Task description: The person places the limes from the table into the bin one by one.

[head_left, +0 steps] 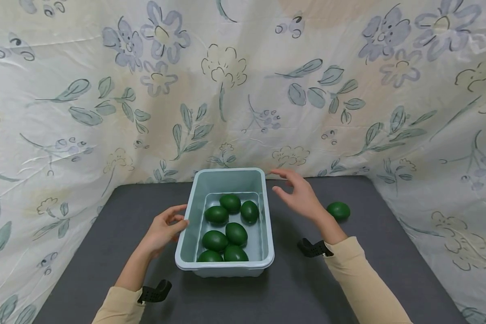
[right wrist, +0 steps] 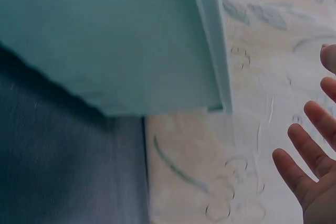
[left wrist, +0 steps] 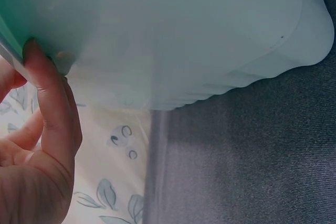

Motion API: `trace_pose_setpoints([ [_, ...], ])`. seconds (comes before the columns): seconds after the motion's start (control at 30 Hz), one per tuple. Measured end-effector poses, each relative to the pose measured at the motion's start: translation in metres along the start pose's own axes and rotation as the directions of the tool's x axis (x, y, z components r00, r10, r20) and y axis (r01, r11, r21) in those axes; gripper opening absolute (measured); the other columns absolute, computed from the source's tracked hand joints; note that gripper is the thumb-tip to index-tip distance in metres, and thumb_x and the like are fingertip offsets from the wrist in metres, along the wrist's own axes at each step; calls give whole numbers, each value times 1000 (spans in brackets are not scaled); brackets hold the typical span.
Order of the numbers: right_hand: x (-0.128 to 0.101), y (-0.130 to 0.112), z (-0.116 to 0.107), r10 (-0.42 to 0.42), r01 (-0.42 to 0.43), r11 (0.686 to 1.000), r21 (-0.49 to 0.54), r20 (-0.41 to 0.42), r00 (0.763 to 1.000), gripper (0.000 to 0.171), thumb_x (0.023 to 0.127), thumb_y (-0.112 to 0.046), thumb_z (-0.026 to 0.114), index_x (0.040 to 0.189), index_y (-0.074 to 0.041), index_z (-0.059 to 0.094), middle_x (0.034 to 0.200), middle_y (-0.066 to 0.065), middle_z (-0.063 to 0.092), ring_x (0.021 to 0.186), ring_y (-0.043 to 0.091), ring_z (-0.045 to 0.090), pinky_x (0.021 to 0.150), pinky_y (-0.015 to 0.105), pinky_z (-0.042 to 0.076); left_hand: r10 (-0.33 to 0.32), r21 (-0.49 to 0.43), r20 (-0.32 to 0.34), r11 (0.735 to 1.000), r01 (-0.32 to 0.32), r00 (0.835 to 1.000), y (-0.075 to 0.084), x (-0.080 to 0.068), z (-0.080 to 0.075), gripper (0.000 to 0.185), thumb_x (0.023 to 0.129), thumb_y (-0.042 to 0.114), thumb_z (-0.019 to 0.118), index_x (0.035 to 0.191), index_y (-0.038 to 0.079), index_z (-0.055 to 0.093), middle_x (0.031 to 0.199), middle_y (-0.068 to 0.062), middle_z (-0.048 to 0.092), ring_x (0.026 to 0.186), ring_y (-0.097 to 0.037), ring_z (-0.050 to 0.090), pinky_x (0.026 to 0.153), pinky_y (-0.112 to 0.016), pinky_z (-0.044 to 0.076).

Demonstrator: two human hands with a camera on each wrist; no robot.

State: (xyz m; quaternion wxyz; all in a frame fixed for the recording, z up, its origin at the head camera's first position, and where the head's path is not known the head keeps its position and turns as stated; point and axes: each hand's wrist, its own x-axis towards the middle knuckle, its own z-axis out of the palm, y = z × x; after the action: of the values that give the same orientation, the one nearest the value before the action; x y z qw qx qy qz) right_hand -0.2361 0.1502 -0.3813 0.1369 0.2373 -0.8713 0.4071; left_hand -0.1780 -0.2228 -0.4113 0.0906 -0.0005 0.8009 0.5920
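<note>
1. Sitting near the middle of the dark grey desk (head_left: 105,234), a pale blue-green plastic tub (head_left: 227,225) is seen with its long side running away from the person.
2. Six dark green egg-shaped pieces (head_left: 231,227) are held inside the tub — clustered on its floor, several touching one another.
3. The tub's left rim is touched by the left hand (head_left: 164,229); its fingers (left wrist: 50,93) are lightly curled, with the tips laid against the wall just under the rim, as the left wrist view shows.
4. Whether the rim is truly pinched cannot be told, since the thumb's contact is hidden.
5. The right hand (head_left: 299,195) is held just beside the tub's far right corner, not touching it — its fingers (right wrist: 302,169) are spread and nothing is held.
6. A seventh green egg (head_left: 338,210) is found on the desk to the right of that hand, apart from the tub.
7. The desk is backed and flanked by a cream cloth (head_left: 243,90) printed with flowers and leaves.
</note>
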Motion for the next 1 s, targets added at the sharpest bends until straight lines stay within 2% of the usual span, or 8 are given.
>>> trace_pose_setpoints([
  [0.2, -15, 22, -13, 32, -34, 999, -41, -47, 998, 47, 88, -25, 63, 132, -15, 49, 130, 8, 48, 117, 27, 47, 91, 48, 43, 8, -3, 2, 1000, -8, 1000, -1, 0, 0, 52, 89, 18, 61, 136, 12, 41, 106, -20, 55, 82, -21, 61, 65, -40, 53],
  [0.43, -35, 47, -28, 103, -106, 994, -37, -72, 992, 50, 89, -25, 62, 134, -12, 46, 132, 11, 45, 120, 31, 43, 91, 50, 41, 12, -5, 10, 1000, -12, 1000, 0, 0, -1, 52, 89, 18, 61, 136, 12, 41, 106, -20, 55, 82, -21, 62, 65, -41, 53],
  [0.63, -47, 68, -37, 187, -198, 974, -112, -102, 977, 53, 89, -26, 62, 135, -9, 43, 132, 17, 43, 121, 37, 41, 90, 55, 40, 6, -4, 5, 1000, -6, 1000, 0, 0, 0, 51, 89, 17, 61, 136, 12, 41, 107, -20, 55, 82, -21, 61, 65, -40, 53],
  [0.8, -56, 83, -41, 217, -233, 960, -155, -111, 970, 55, 89, -25, 62, 135, -5, 42, 134, 22, 40, 121, 41, 39, 89, 57, 39, 0, -12, 2, 1000, 0, 1000, 1, -1, 0, 51, 89, 17, 61, 136, 12, 41, 107, -20, 55, 81, -21, 61, 65, -41, 52],
  [1.0, -65, 96, -44, 259, -281, 941, -191, -130, 957, 55, 89, -27, 61, 136, -4, 42, 135, 24, 38, 121, 42, 38, 89, 59, 35, 1, -16, 7, 1000, -1, 1000, 1, -1, 0, 52, 89, 17, 61, 136, 12, 40, 108, -21, 55, 81, -21, 62, 65, -41, 53],
])
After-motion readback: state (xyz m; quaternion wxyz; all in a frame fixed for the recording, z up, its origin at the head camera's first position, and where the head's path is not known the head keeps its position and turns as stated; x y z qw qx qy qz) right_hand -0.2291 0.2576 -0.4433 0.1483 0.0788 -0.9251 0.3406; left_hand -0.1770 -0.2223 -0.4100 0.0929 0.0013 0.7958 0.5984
